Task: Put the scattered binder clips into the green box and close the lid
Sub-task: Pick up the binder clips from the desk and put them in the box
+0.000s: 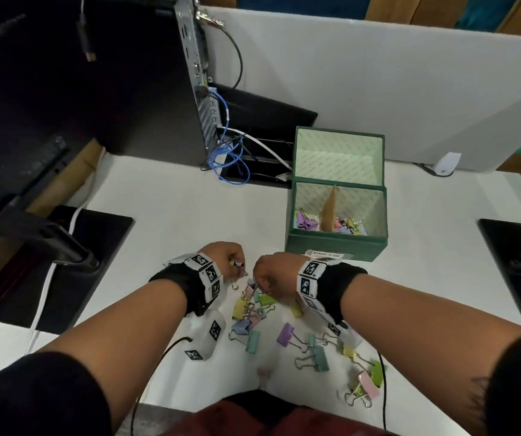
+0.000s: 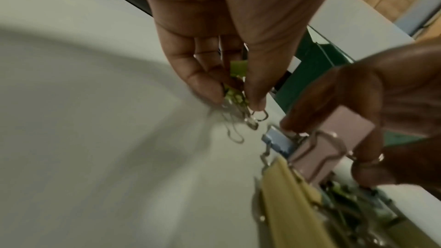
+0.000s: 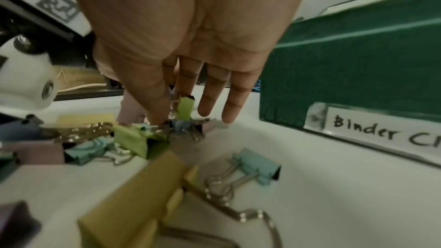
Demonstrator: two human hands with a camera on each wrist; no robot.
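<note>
The green box [image 1: 334, 247] stands open on the white table, its lid [image 1: 337, 152] tilted back; several pastel clips lie inside. Its front label reads "Binder Cl" [image 3: 381, 133]. Scattered binder clips [image 1: 252, 306] lie in a pile in front of it, with more [image 1: 315, 350] nearer me. My left hand [image 1: 240, 265] hovers left of the pile and pinches small green clips [image 2: 236, 90] between thumb and fingers. My right hand [image 1: 260, 286] reaches down into the pile; thumb and forefinger close on a pink clip [image 2: 334, 142], while two fingers [image 3: 233, 105] stay straight.
A black computer tower [image 1: 158, 73] with blue and white cables [image 1: 230, 158] stands at the back left. A white divider [image 1: 378, 73] rises behind the box. Black pads lie at the left [image 1: 64, 272] and right [image 1: 517, 272]. The table's front edge runs just below the nearest clips.
</note>
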